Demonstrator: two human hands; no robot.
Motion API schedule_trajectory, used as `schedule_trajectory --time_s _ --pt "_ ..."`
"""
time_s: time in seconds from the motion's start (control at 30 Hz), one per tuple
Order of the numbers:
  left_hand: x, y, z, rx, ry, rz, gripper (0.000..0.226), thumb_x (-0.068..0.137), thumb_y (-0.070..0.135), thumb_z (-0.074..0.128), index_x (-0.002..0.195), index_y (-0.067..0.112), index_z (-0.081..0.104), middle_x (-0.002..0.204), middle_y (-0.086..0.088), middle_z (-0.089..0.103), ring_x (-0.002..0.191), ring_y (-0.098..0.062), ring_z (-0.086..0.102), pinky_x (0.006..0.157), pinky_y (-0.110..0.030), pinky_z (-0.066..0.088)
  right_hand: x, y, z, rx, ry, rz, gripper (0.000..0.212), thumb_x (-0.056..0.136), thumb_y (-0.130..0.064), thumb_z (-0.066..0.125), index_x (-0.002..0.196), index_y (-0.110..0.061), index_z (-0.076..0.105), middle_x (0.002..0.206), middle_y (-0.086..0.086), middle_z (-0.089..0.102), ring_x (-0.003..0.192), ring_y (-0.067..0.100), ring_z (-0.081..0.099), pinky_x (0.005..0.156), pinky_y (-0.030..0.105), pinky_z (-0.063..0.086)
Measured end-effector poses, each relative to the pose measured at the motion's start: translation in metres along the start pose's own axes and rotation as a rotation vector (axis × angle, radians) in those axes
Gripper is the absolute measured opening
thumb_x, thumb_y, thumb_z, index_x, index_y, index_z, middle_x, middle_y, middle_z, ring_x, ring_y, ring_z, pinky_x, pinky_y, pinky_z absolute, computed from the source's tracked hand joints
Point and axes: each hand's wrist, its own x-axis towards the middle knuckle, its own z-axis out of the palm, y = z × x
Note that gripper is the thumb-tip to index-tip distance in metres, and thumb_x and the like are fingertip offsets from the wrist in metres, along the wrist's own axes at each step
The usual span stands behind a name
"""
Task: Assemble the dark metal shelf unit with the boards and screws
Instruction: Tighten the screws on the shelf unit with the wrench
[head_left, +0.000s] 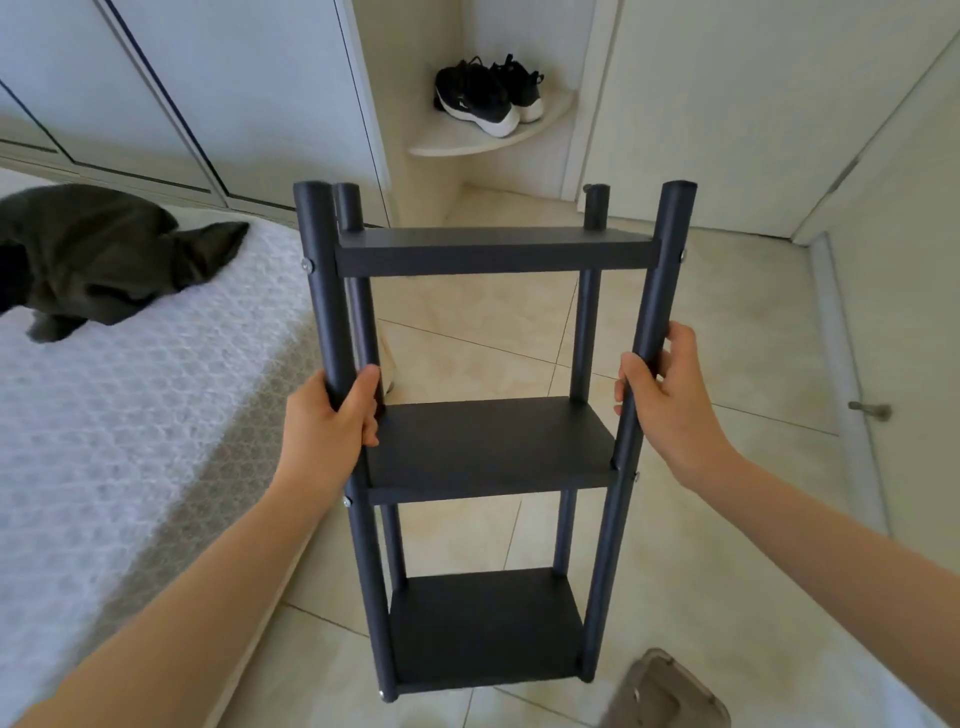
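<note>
The dark metal shelf unit (488, 447) stands upright in front of me over the tiled floor, with three dark boards fixed between its round posts. Silver screw heads (306, 266) show on the outer sides of the front posts. My left hand (332, 415) is wrapped around the front left post just above the middle board. The front right post is gripped at about the same height by my right hand (662, 395). Whether the feet rest on the floor I cannot tell.
A bed with a white quilted cover (135, 431) fills the left side, with a dark garment (98, 254) lying on it. Black and white sneakers (488, 96) sit on a corner ledge behind. A door (893, 332) stands at right; a grey object (670, 691) lies at the bottom.
</note>
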Motion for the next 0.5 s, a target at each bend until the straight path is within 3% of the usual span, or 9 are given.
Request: schedule_trajectory --time_s 0.2,0.4,0.5 --pt "-0.014 0.092 -0.063 0.061 -0.054 -0.024 0.036 0.101 0.035 0.057 0.074 0.011 0.056 0.056 0.002 0.06 0.052 -0.008 0.054 0.052 -0.014 0.046 -0.036 -0.119 -0.026 0.021 0.026 0.077 0.031 0.101 -0.019 0.05 0.129 -0.021 0.035 0.085 0.005 0.058 0.069 0.013 0.06 0.065 0.015 0.054" --pt "-0.032 0.166 -0.113 0.038 -0.161 -0.048 0.025 0.1 0.034 0.059 0.079 0.019 0.059 0.068 -0.005 0.063 0.06 -0.011 0.058 0.068 -0.028 0.047 -0.08 -0.208 -0.051 0.049 0.086 0.133 0.034 0.099 -0.019 0.053 0.129 -0.021 0.036 0.094 0.004 0.06 0.078 0.015 0.064 0.077 0.024 0.059" --pt "-0.035 0.191 -0.124 0.008 -0.223 -0.04 0.015 0.099 0.031 0.062 0.085 0.024 0.06 0.071 -0.001 0.064 0.065 -0.009 0.059 0.072 -0.028 0.046 -0.094 -0.231 -0.063 0.062 0.123 0.148 0.034 0.099 -0.019 0.054 0.128 -0.021 0.037 0.101 0.002 0.062 0.085 0.017 0.067 0.085 0.029 0.058"
